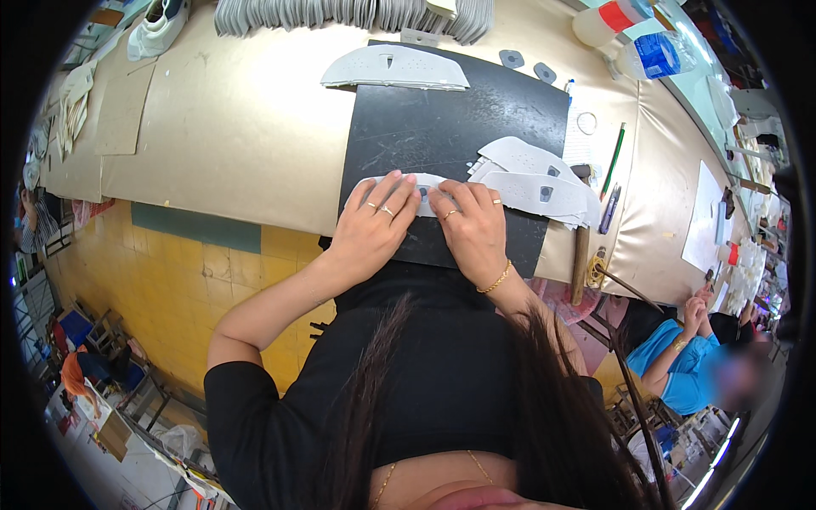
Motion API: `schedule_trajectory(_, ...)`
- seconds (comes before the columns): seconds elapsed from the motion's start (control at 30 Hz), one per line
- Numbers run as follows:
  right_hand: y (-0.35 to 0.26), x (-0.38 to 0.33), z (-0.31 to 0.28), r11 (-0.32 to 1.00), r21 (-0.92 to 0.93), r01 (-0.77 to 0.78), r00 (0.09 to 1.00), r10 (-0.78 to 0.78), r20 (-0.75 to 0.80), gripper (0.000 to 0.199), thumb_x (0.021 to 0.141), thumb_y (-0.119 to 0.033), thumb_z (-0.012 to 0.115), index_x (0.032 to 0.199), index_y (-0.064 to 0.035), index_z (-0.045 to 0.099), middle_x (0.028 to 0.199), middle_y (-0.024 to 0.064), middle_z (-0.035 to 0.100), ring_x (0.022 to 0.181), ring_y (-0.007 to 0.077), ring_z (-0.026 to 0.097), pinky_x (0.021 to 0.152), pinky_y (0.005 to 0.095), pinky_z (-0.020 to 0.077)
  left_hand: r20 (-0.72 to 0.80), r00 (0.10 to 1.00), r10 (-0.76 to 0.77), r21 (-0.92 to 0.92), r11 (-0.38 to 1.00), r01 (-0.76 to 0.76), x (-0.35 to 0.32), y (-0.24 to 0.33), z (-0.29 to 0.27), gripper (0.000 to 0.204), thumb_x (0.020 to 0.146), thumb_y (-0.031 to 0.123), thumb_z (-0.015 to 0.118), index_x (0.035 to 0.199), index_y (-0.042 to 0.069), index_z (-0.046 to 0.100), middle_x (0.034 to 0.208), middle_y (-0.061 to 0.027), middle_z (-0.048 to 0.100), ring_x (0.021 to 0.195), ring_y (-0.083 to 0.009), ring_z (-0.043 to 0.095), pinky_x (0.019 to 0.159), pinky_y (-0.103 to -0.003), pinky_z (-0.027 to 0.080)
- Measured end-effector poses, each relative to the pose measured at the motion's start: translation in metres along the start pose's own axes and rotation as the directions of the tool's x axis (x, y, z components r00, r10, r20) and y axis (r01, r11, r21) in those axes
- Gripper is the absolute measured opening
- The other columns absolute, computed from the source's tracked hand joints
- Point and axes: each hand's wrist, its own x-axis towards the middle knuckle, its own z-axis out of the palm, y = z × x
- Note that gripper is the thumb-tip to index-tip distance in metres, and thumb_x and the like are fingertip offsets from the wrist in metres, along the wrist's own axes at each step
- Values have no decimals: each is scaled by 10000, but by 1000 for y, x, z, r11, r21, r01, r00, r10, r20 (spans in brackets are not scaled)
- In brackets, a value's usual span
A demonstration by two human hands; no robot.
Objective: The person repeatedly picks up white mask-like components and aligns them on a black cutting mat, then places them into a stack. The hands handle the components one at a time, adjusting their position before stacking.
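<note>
A flat, pale grey cut piece (422,189) lies near the front edge of a black mat (425,127), pinned flat beneath both hands. The left hand (371,225) covers its left end, fingers spread and pressing down; the right hand (473,223) covers its right end, fingertips meeting the left hand's over the middle. Only a narrow strip of the piece shows between and just beyond the fingers, with a small dark mark near its centre. The piece runs left to right, roughly parallel to the mat's near edge. Its full outline is hidden under the hands.
</note>
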Motion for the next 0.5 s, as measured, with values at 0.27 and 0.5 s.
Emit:
schedule_trajectory(0.27,-3,10,-10,999,-47,-7,991,14,133,362,824,-127,648,1182,-110,696,1066,13,617,969,199,576,850,363,426,53,999,0,-11,1000,1,-6,2,-5,391,819,116,688,1209,122,683,1426,-178,537,1335,-347,496,1106,-500,382)
schedule_trajectory(0.5,-3,17,-16,969,-63,-237,963,243,116,336,807,-202,770,1116,-115,670,1052,45,593,990,263,554,859,404,406,166,980,-107,-509,842,178,16,-41,-25,308,872,70,649,1177,79,695,1185,-128,678,1101,-315,629,958,-420,479)
